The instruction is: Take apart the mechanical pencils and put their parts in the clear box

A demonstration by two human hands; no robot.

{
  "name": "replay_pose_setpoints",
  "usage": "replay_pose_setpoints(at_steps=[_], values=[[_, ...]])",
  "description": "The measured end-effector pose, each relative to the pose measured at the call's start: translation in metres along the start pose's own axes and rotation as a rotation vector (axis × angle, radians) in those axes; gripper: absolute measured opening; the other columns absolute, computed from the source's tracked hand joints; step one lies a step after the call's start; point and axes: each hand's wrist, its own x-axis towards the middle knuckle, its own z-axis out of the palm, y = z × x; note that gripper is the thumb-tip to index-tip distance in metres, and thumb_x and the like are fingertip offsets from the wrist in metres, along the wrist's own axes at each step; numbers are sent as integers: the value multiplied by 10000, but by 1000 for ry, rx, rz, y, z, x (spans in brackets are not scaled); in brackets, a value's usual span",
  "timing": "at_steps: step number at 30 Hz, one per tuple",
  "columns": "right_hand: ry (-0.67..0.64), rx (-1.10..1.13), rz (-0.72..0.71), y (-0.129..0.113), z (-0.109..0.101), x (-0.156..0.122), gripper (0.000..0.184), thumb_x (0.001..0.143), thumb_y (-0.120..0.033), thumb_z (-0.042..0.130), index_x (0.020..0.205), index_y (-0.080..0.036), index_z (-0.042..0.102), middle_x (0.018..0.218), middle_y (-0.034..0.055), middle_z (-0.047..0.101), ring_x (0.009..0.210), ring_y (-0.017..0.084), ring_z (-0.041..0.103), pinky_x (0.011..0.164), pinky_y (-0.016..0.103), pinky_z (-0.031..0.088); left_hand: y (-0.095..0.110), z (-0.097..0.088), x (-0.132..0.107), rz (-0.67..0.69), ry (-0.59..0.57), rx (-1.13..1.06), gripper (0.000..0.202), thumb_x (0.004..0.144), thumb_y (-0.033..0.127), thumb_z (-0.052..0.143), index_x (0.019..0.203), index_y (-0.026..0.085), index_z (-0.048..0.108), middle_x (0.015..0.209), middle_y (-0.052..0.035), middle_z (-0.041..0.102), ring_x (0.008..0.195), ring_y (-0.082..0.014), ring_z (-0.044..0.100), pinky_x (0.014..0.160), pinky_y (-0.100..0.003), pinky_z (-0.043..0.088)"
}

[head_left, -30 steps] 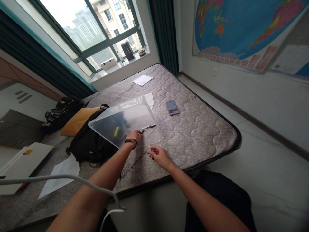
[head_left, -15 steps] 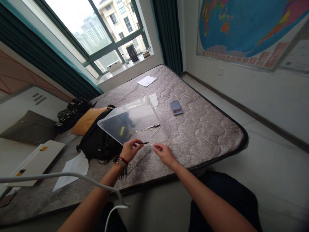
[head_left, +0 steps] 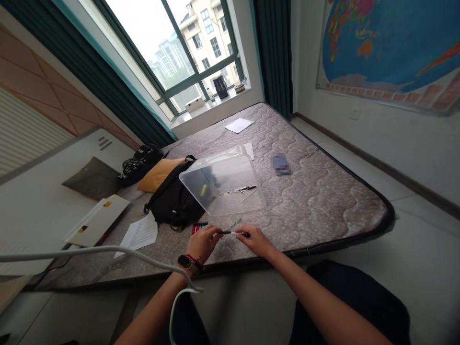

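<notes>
Over the near edge of the mattress, my left hand [head_left: 204,243] is closed on a thin black pen part [head_left: 225,232]. My right hand [head_left: 253,240] pinches a slim white pen part [head_left: 234,233], with a dark end showing by its fingers. The two parts lie in line, tips together; whether they are joined I cannot tell. Beyond my hands, a clear plastic bin [head_left: 233,203] holds a black-and-white pen [head_left: 246,189], small slender pieces and a yellow-green item [head_left: 203,190]. Several coloured pens [head_left: 199,226] lie just behind my left hand.
A black backpack [head_left: 176,203] lies left of the bin, against a yellow cushion [head_left: 153,176]. Papers [head_left: 139,232] and a white box [head_left: 98,220] are farther left. A blurred bluish item [head_left: 281,164] rests on the right. A white cable [head_left: 143,262] crosses the lower left.
My hands have come together, bringing the two pen parts tip to tip; before, there was a gap between them. The whole view has shifted, and the coloured pens now show behind my left hand.
</notes>
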Motion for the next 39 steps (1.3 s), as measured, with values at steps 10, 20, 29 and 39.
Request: replay_pose_setpoints(at_steps=[10, 20, 29, 39], values=[[8, -3, -11, -9, -4, -2, 186, 887, -291, 640, 1020, -213, 743, 943, 60, 721, 879, 207, 658, 797, 314, 490, 5, -2, -6, 101, 42, 47, 143, 877, 343, 636, 928, 286, 756, 923, -22, 724, 773, -169, 656, 710, -251, 461], [17, 12, -6, -14, -10, -1, 190, 887, -292, 642, 1023, -203, 740, 944, 59, 723, 868, 197, 661, 771, 290, 499, 18, -17, 6, 124, -1, -16, 245, 868, 442, 631, 910, 234, 753, 840, -22, 738, 712, -165, 653, 672, -265, 483], [223, 4, 134, -1, -14, 3, 193, 849, -281, 652, 992, -183, 736, 977, 79, 738, 902, 220, 670, 823, 341, 514, -14, 14, 13, -96, 1, -129, 266, 810, 463, 638, 871, 220, 726, 826, -24, 745, 682, -189, 680, 657, -290, 504], [244, 33, 181, 1, -16, 6, 223, 838, -300, 655, 1003, -173, 736, 949, 76, 744, 851, 212, 670, 788, 328, 521, -65, 84, 25, -87, 119, -38, 245, 795, 333, 604, 972, 189, 694, 926, -61, 692, 684, -182, 636, 712, -335, 519]])
